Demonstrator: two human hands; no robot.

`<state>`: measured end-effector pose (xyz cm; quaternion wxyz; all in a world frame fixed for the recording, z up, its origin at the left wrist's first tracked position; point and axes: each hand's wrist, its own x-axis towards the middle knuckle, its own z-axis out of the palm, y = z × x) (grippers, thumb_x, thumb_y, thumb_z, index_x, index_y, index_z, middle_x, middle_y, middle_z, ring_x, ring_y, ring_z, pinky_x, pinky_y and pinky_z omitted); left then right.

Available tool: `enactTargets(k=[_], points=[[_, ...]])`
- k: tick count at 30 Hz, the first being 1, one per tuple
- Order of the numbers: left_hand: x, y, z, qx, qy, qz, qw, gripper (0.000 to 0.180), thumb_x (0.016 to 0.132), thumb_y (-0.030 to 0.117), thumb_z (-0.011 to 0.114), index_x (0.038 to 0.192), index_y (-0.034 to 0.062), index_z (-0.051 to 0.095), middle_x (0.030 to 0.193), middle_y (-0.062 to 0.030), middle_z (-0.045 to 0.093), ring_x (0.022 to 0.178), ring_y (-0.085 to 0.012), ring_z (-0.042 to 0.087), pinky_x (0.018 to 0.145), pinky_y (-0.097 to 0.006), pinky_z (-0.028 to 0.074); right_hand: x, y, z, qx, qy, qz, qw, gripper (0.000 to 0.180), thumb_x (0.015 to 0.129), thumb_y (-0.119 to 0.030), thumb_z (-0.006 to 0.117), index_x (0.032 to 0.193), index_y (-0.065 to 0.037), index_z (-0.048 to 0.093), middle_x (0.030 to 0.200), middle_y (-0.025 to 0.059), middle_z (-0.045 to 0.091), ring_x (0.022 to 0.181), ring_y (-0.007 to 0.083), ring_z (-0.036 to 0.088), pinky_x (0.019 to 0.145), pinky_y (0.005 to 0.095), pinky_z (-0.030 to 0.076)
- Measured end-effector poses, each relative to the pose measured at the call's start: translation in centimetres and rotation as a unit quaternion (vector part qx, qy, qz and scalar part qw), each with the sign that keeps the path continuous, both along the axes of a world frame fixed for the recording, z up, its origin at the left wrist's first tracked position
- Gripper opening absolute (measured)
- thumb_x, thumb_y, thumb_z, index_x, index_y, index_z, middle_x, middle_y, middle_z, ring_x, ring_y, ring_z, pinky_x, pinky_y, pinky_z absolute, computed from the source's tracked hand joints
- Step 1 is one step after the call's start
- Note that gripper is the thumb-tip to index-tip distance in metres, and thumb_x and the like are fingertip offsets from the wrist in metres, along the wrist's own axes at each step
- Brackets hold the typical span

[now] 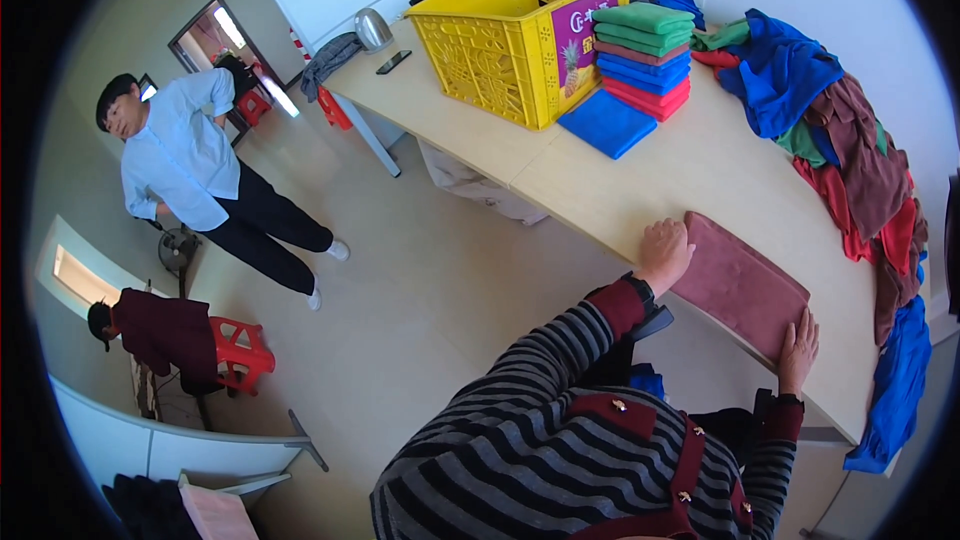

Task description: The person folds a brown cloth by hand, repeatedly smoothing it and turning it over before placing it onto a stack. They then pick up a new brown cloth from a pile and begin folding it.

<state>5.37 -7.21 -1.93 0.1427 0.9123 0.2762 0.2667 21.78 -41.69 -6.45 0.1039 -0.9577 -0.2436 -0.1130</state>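
Note:
A brownish-red cloth (740,285), folded into a long flat strip, lies along the near edge of the table. At its left end, my left hand (665,255) has its fingers curled over the cloth's edge. My right hand (798,348) rests on the opposite end, fingers stretched out and flat. Farther along the table stands a neat stack of folded cloths (645,60) in green, brown, blue and red. Beside its base lies a single folded blue cloth (608,124).
A yellow plastic crate (490,60) stands behind the stack. Loose, rumpled cloths (850,130) line the table's right side. A phone (394,62) and a metal kettle (373,30) sit at the far end. One person (190,150) stands left; another (165,335) sits on a red stool (243,352).

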Motion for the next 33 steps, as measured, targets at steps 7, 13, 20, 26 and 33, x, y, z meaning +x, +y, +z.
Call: enactTargets(k=[7, 13, 20, 26, 33], points=[[0.2, 3.9, -0.4, -0.54, -0.141, -0.122, 0.821, 0.031, 0.085, 0.013, 0.07, 0.111, -0.0043, 0.064, 0.092, -0.0071, 0.069, 0.081, -0.0166, 0.067, 0.074, -0.031, 0.055, -3.6, 5.3, 4.5, 0.044, -0.077, 0.035, 0.995, 0.053, 0.095, -0.036, 0.058, 0.14, -0.009, 0.051, 0.145, 0.0112, 0.05, 0.138, 0.0315, 0.041, 0.111, 0.0473, 0.033], [-0.4, 5.0, 2.2, -0.689, -0.105, -0.297, 0.653, 0.028, 0.089, 0.011, 0.069, 0.113, -0.0027, 0.067, 0.106, -0.0116, 0.071, 0.097, -0.0202, 0.069, 0.089, -0.034, 0.055, -6.8, 9.9, 6.1, 0.038, -0.056, 0.093, 0.993, 0.055, 0.098, -0.036, 0.054, 0.145, -0.008, 0.045, 0.152, 0.013, 0.042, 0.144, 0.034, 0.034, 0.116, 0.0506, 0.028], [-0.9, 4.9, 2.3, -0.719, -0.096, -0.217, 0.653, 0.036, 0.094, 0.015, 0.067, 0.124, -0.0025, 0.06, 0.117, -0.0121, 0.068, 0.108, -0.0209, 0.066, 0.095, -0.035, 0.052, -7.3, 13.2, 4.4, 0.004, -0.031, 0.097, 0.995, 0.057, 0.101, -0.041, 0.047, 0.147, -0.009, 0.044, 0.155, 0.0141, 0.039, 0.145, 0.0336, 0.032, 0.117, 0.0529, 0.025], [-2.0, 5.8, 3.8, -0.708, -0.116, -0.211, 0.663, 0.036, 0.095, 0.015, 0.066, 0.126, -0.0018, 0.06, 0.117, -0.0113, 0.068, 0.107, -0.0192, 0.066, 0.094, -0.033, 0.052, -7.9, 15.2, 4.1, -0.016, -0.017, 0.135, 0.991, 0.055, 0.102, -0.04, 0.044, 0.147, -0.008, 0.044, 0.156, 0.014, 0.036, 0.146, 0.0346, 0.03, 0.118, 0.0532, 0.024], [0.3, 3.2, 8.0, -0.677, -0.128, -0.25, 0.68, 0.03, 0.095, 0.017, 0.065, 0.121, 0.0, 0.062, 0.111, -0.0093, 0.069, 0.097, -0.0162, 0.068, 0.085, -0.032, 0.054, -8.3, 16.0, 4.3, -0.041, -0.019, 0.134, 0.99, 0.055, 0.103, -0.037, 0.041, 0.149, -0.008, 0.042, 0.156, 0.0134, 0.037, 0.146, 0.0354, 0.031, 0.118, 0.0547, 0.023]])
